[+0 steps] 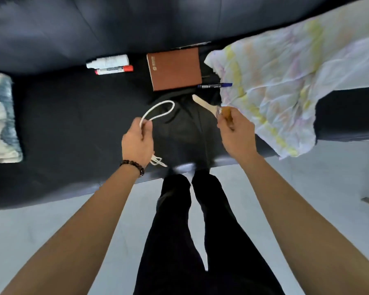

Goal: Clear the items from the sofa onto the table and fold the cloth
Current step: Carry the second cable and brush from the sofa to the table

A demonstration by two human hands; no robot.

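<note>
Over the dark sofa seat (73, 116), my left hand (137, 143) grips a white cable (158, 110); its loop sticks out above the fist and its ends hang below the wrist. My right hand (235, 133) holds a paintbrush (205, 104) by its bristle end, wooden handle pointing up-left. On the seat lie a brown notebook (175, 69), a blue pen (214, 85), a red-capped marker (114, 70) and a white bottle (108, 60). A crumpled pastel cloth (285, 81) drapes over the sofa at the right.
A blue-and-white cushion (0, 118) sits at the sofa's left end. Dark fabric (185, 128) lies bunched on the seat between my hands. My legs in black trousers (190, 231) stand on the pale grey floor (307, 177) before the sofa. No table is in view.
</note>
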